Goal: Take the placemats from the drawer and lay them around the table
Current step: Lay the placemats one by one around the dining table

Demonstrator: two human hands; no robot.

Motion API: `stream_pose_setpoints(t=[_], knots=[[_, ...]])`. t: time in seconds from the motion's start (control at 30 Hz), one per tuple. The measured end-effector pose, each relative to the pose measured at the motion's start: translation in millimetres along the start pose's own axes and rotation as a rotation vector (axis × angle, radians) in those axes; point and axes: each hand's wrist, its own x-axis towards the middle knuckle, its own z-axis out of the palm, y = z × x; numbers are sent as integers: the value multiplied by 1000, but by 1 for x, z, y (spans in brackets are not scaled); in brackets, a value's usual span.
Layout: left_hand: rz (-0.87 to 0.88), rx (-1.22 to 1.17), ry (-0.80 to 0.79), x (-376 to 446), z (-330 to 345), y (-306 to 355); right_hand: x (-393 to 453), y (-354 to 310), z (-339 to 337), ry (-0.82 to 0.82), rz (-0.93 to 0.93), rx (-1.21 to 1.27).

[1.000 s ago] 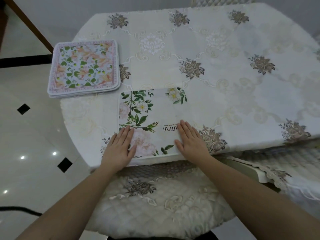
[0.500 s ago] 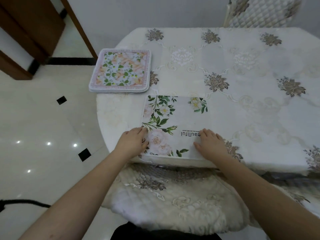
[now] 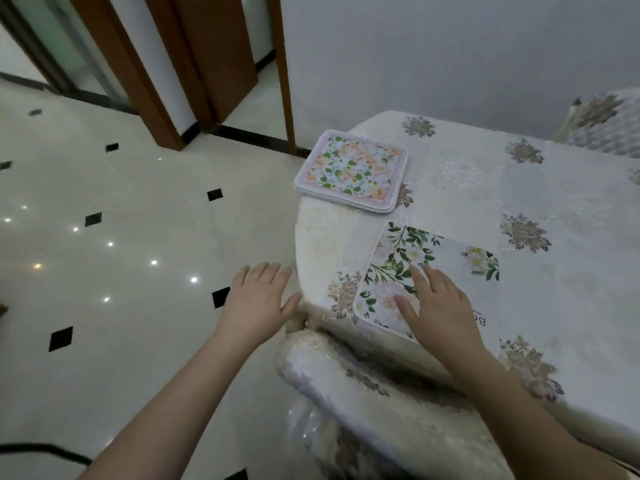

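Placemats, two lots on the table: we record first the white one with green leaves and pale roses [image 3: 446,268], laid flat at the table's near edge, its rounded corner close to the rim. Our right hand [image 3: 440,306] lies on it palm down, fingers straight and spread, the thumb out toward the corner; whether the palm presses or merely rests we cannot tell. Part of a printed word shows just beside the wrist, partly covered by it. Our left hand [image 3: 258,299] is off the table, in the air over the floor just beside the rim, fingers straight and held close together, thumb spread toward the table edge; it holds nothing. Beyond the laid mat, apart from it and nearer the far left edge of the table, we list a stack of square placemats [image 3: 351,171] with an orange and green flower print and a pink border; the count in the stack cannot be read. Table [image 3: 322,237]: rounded at this end, covered with a cream cloth bearing brown flower motifs. Below it, under our right forearm, a chair with a quilted cream cover [image 3: 381,400]. A second quilted chair back [image 3: 602,123] stands at the far right. Floor [image 3: 138,237]: glossy pale tile with small black diamonds. Brown wooden door frames [image 3: 214,64] stand behind.
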Motion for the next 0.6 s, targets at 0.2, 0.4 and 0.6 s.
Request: stream_pose_setpoints(t=[0.2,0.4,0.6], knots=[[-161,-43,126,-97,-11,-81,-32,-116,0,29,-148,-4],[-316,-48,158,-186,-25,-159,-67,-235,16,97,-318,26],[-535,-88,67,-239,-36,-203,-94,-324,27,158,-420,-21]])
